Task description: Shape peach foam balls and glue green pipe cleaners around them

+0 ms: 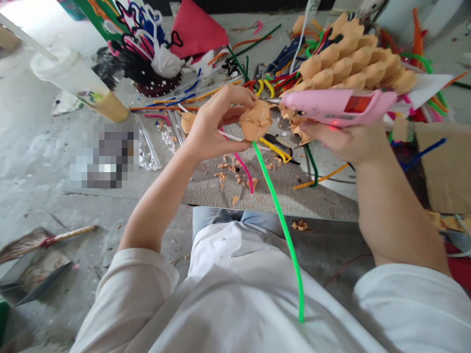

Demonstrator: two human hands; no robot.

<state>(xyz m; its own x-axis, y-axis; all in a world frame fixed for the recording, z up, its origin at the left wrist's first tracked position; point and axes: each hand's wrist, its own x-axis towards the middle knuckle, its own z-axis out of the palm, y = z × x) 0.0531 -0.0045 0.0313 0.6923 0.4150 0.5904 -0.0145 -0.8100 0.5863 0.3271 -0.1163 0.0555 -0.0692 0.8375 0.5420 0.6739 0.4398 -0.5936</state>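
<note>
My left hand [215,122] pinches a small peach foam flower [256,121] that sits on the top end of a long green pipe cleaner [283,228] trailing down to my lap. My right hand [342,141] is wrapped round a pink hot glue gun [340,105]. Its metal nozzle points left and touches the flower's right edge. Both hands hover above a grey board [206,189].
Loose pipe cleaners [257,88] in many colours, peach foam scraps [226,171] and yellow-handled cutters [277,146] litter the board. A cluster of peach foam cones [353,63] lies behind the gun. A plastic cup [79,81] stands at left, a broom [44,240] on the floor.
</note>
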